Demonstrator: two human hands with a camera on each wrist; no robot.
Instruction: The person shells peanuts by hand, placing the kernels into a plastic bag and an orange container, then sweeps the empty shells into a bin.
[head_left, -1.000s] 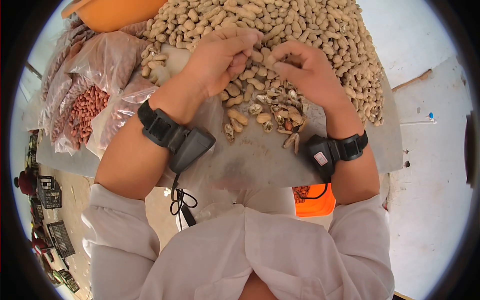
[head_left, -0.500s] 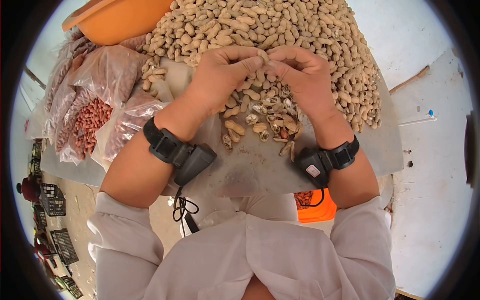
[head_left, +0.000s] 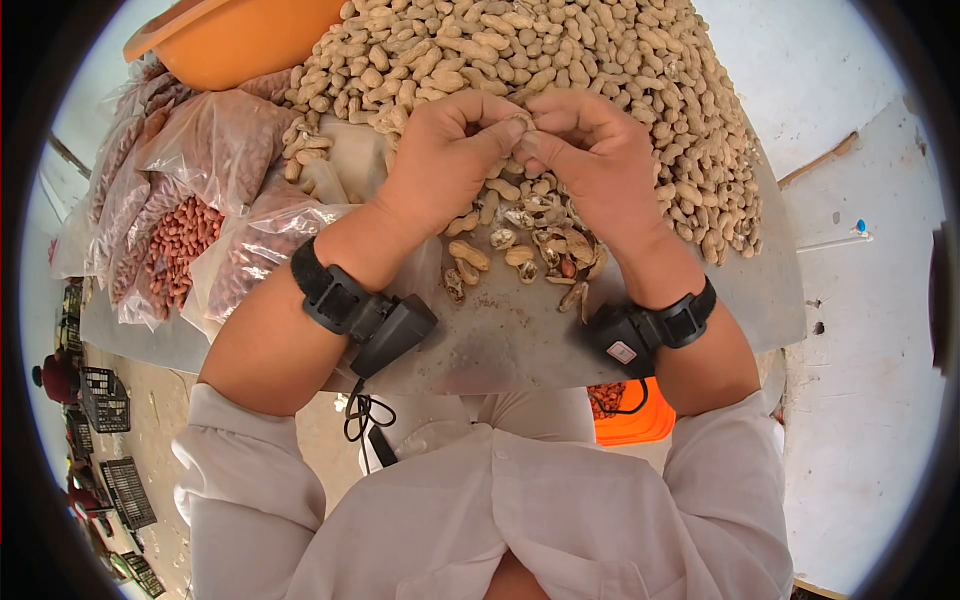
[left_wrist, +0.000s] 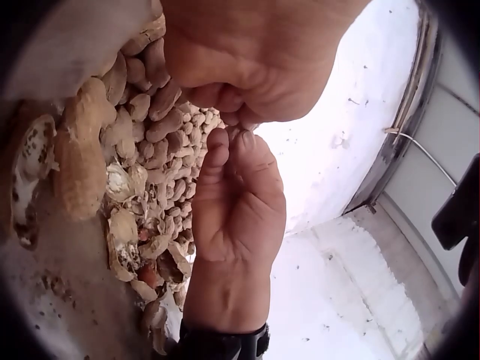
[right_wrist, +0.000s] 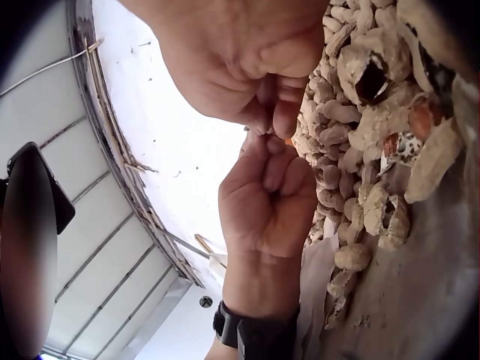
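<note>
While a peanut pile (head_left: 560, 50) covers the far bench (head_left: 490, 350), the left hand (head_left: 445, 155) and right hand (head_left: 605, 165) meet, fingers clamped on 1 peanut (head_left: 523, 119) near opened shells (head_left: 568, 248).

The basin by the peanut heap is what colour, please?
The basin is orange, clearest in the head view.

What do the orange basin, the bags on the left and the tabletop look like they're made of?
The basin looks like molded plastic: smooth, evenly colored, slightly glossy. The bags seem to be thin, clear plastic film, since they crinkle, shine and show red nuts through them. The tabletop is gray, smooth and stained, possibly sheet metal, but I can't be sure.
</note>
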